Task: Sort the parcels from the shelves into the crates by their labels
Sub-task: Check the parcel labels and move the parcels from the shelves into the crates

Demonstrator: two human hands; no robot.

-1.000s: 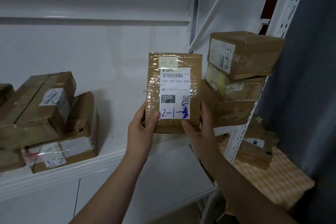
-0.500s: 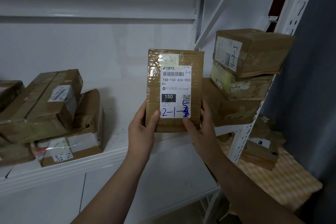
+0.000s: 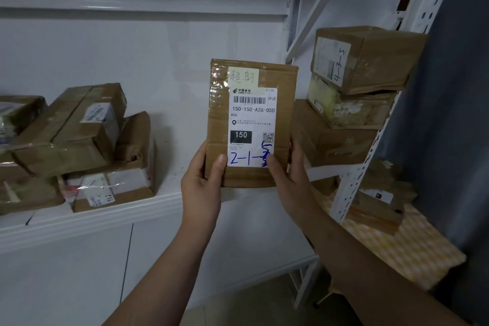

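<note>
A flat brown cardboard parcel (image 3: 219, 119) is held upright in front of the white shelf, its face toward me. Its white label (image 3: 252, 124) reads 150-150-A26-050 with "2-1-5" handwritten in blue and a yellowish note on top. My left hand (image 3: 202, 182) grips the parcel's lower left corner, thumb on the front. My right hand (image 3: 289, 174) grips the lower right corner, thumb on the label.
The white shelf (image 3: 105, 216) carries a heap of taped parcels (image 3: 79, 140) at the left and a stack of three boxes (image 3: 354, 95) at the right by a perforated upright (image 3: 370, 145). More parcels (image 3: 381, 198) lie on a yellow checked surface (image 3: 412, 249) lower right.
The parcel stays in both hands, held the same way. The view has drifted slightly, so the shelf parcels sit a little further right in frame.
</note>
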